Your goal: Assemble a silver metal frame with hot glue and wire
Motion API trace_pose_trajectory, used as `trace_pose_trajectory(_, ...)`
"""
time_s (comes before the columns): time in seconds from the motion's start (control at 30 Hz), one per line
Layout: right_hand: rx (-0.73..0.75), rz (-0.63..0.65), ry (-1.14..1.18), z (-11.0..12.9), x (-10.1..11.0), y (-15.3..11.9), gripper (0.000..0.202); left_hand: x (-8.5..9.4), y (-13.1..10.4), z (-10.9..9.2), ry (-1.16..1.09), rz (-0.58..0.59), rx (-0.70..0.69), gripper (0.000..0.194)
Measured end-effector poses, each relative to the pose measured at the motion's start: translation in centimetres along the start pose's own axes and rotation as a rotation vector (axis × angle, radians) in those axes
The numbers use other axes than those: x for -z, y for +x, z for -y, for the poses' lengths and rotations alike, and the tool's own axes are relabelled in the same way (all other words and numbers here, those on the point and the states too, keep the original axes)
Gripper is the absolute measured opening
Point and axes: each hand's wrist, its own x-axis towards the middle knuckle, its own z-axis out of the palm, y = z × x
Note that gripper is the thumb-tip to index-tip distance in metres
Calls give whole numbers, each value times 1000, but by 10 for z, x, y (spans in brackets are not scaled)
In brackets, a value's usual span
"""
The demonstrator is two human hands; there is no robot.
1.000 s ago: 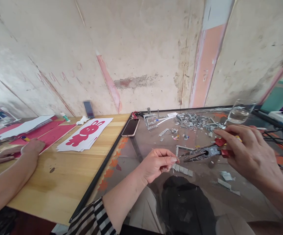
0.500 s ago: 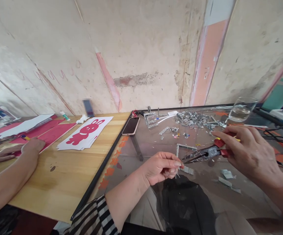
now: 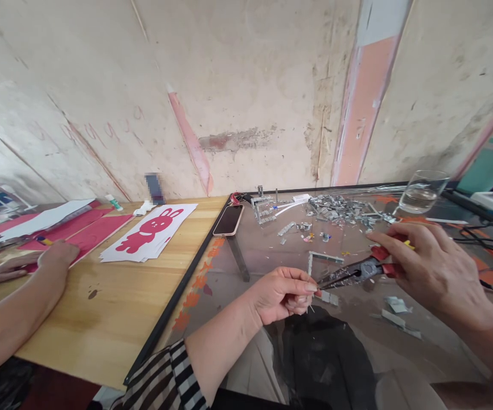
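Near the middle of the dark glass table, my left hand (image 3: 287, 293) is closed in a pinch; a thin pale sliver pokes out below its fingers, the rest too small to make out. My right hand (image 3: 430, 265) grips the red and yellow handles of long-nosed pliers (image 3: 368, 269). The pliers' tips reach my left fingertips. Just behind lies an L-shaped grey metal piece (image 3: 325, 258), and a flat grey piece (image 3: 329, 297) sits beside my left fingers. A heap of small metal parts (image 3: 340, 208) is farther back.
A phone (image 3: 228, 220) lies at the glass table's left edge. A glass of water (image 3: 423, 192) and black cables (image 3: 489, 239) are at the right. On the wooden table (image 3: 114, 307), another person's hands rest on red paper (image 3: 97, 233) beside rabbit-print sheets (image 3: 150, 232).
The pliers' jaws have shifted slightly down and toward my left fingertips. My left hand has barely moved, and both hands keep their grip.
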Motion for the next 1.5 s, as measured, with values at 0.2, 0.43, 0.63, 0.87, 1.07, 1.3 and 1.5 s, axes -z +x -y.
trace_pose_trajectory(0.2,-8,-22,12,1,4,1,33,0,0,-1,9,11,-12,11)
trace_pose_trajectory(0.43,-42,-35,43,0,7,4,36,0,0,-2,60,-2,-34,12)
trace_pose_trajectory(0.63,-11,-44,37,-1,6,3,35,1,0,-2,51,-2,-38,12)
trace_pose_trajectory(0.87,-21,-21,18,0,4,0,34,0,0,-1,37,-24,-21,12)
trace_pose_trajectory(1.07,-20,-9,5,2,3,0,30,-1,-1,-2,26,-8,-11,11)
trace_pose_trajectory(1.3,9,22,30,2,2,-1,32,0,-1,0,23,34,-18,11)
trace_pose_trajectory(1.5,18,25,68,4,3,1,34,-2,-2,-1,5,53,-15,14)
